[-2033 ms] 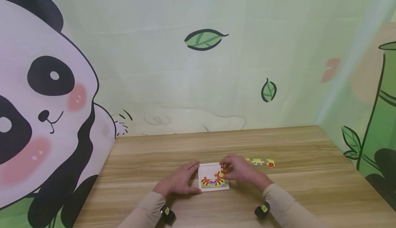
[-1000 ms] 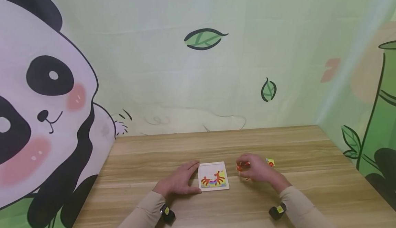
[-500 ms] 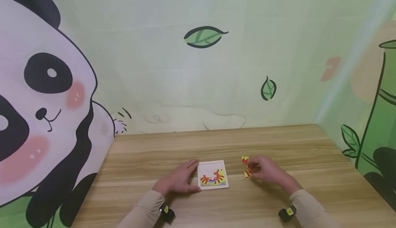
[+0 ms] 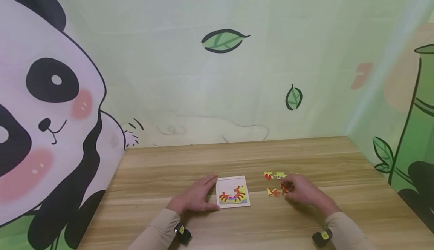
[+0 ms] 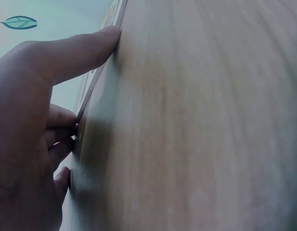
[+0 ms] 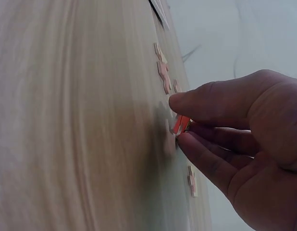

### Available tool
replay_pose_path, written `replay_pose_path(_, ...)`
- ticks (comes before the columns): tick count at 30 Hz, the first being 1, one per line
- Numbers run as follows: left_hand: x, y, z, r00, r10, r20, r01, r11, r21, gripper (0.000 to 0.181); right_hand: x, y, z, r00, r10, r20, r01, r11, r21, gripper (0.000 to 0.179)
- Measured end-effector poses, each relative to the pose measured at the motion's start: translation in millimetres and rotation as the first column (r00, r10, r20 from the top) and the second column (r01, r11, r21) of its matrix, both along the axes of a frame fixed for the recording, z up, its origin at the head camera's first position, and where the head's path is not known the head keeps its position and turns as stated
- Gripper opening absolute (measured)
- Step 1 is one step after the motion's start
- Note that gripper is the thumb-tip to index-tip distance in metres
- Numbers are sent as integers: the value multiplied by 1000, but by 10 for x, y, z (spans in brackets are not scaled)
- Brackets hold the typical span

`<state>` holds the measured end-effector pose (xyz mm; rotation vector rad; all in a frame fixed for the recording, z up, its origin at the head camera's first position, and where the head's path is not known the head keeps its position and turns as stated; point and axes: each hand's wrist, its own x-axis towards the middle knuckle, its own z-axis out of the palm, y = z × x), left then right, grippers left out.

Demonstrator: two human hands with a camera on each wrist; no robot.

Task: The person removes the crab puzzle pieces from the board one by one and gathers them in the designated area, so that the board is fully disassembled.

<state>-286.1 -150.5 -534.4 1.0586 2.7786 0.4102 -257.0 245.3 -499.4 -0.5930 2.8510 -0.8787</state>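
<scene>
Puzzle piece [image 6: 183, 123], bright orange-red, partly hidden, pinched by the right hand [image 4: 303, 189]

The head camera looks forward and down from the near side of the jigsaw tray [image 4: 226, 186], well back, taking in the desk [image 4: 176, 163] and panda backdrop [image 4: 162, 76]. Left of the tray, low and close, the left wrist camera looks along the desk, sharing left hand [image 4: 194, 196] and tray with the head view; right of the tray, the right wrist camera does likewise with right hand [image 4: 305, 189] and jigsaw pieces [image 4: 270, 192]
</scene>
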Motion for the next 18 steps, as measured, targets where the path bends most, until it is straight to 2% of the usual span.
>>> replay_pose_path(10, 8, -4, 15, 1000, -1, 2, 1, 1000, 0, 101, -2, 25, -7, 999, 0, -40, 5, 994, 112, 40)
replay_pose_path(18, 10, -5, 18, 1000, 7, 16, -7, 1000, -12, 101, 0, 15, 2, 990, 73, -120, -51, 984, 172, 29)
